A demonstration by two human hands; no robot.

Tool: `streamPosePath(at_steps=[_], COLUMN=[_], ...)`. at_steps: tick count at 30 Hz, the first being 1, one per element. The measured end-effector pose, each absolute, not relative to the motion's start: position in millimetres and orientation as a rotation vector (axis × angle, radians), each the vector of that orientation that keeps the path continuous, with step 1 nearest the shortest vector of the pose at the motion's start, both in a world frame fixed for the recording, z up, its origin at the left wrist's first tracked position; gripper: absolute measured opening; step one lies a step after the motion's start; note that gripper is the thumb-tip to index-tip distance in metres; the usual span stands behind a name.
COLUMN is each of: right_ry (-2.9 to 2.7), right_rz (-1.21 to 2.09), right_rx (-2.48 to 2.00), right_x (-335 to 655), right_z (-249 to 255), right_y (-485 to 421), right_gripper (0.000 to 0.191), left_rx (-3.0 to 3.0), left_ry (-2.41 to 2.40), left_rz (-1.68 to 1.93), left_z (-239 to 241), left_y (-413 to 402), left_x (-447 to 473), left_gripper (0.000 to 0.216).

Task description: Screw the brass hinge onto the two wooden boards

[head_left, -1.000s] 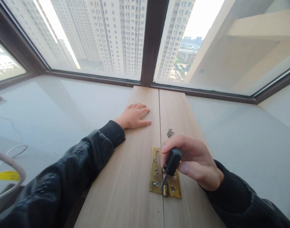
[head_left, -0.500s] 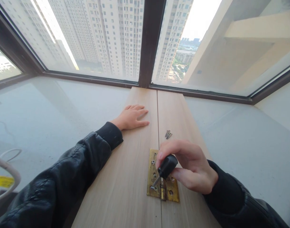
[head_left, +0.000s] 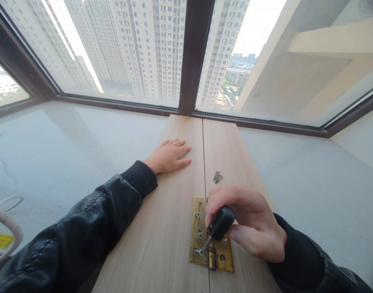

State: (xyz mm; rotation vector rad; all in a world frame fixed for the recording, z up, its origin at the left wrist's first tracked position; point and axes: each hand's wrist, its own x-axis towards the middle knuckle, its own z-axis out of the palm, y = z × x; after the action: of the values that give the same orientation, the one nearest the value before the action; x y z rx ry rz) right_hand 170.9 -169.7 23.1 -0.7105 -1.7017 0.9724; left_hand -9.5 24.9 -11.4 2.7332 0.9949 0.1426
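My right hand (head_left: 250, 221) grips a short screwdriver (head_left: 222, 221) by its black handle, thumb and fingers curled round it. Its metal shaft slants down to the lower left of a brass hinge (head_left: 195, 226), where the tip is close to a screw (head_left: 198, 252). Screw heads show along the hinge's left leaf; the right leaf, partly behind my hand, has a bare hole near its bottom. My left hand (head_left: 169, 156) lies flat with spread fingers on the left wooden board (head_left: 162, 228). The hinge spans the seam to the right board (head_left: 221, 146).
Several loose screws (head_left: 218, 177) lie on the right board, just beyond my right hand. Dark window frames (head_left: 190, 61) rise at the boards' far end, above a white ledge (head_left: 113, 130). A pale cable with a yellow label (head_left: 1, 240) loops at the lower left.
The boards, hinge and hands all appear slightly lower in view. The screwdriver's handle has shifted a little right and its tip has moved slightly off to the screw's right.
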Motion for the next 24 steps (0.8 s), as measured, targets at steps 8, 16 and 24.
streamPosePath(at_steps=[8, 16, 24], right_ry=[-1.744, -1.872, -1.821], right_rz=[0.792, 0.743, 0.721], right_rx=[-0.742, -0.548, -0.622], right_x=[169.2, 166.3, 167.3], right_z=[25.7, 26.9, 23.7], right_y=[-178.8, -175.1, -177.9], right_gripper=[0.051, 0.04, 0.033], left_rx=[2.763, 2.773, 2.76], left_ry=[1.014, 1.012, 1.031], left_rz=[0.083, 0.114, 0.121], left_z=[-7.6, -7.2, -7.6], left_y=[18.9, 18.6, 19.0], left_x=[-8.5, -7.5, -6.7], left_gripper=[0.065, 0.064, 0.063])
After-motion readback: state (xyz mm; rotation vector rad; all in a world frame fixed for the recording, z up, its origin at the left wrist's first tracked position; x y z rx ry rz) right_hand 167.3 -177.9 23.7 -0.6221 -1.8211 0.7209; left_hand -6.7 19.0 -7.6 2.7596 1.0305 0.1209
